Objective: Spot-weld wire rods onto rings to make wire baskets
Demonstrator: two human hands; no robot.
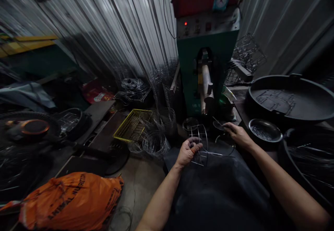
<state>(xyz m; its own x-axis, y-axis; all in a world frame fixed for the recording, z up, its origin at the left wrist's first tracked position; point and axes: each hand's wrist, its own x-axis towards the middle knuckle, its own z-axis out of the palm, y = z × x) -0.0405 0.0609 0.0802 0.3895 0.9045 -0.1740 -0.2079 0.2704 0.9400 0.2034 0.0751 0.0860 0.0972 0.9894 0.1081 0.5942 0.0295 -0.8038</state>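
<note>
My left hand (pixel 188 151) is closed around a wire frame (pixel 206 138), a piece of bent, curved metal wires held above my dark apron (pixel 224 189). Long straight wires stick out from the frame to the right. Off to the right, my right hand (pixel 237 134) pinches a short thin wire (pixel 218 122), its tip pointing up and left toward the machine. A small round dish (pixel 190 123) lies just beyond the frame. Ahead stands a green welding machine (pixel 208 43) with a lit red lamp and a thick horizontal electrode arm (pixel 206 81).
A yellow basket (pixel 129 137) and stacked wire rings (pixel 156 144) stand left of my knees. At right are a large black pan (pixel 308 100), a metal bowl (pixel 265 130) of small wire pieces and a tub (pixel 287 147) of wires. An orange sack (pixel 75 199) lies lower left.
</note>
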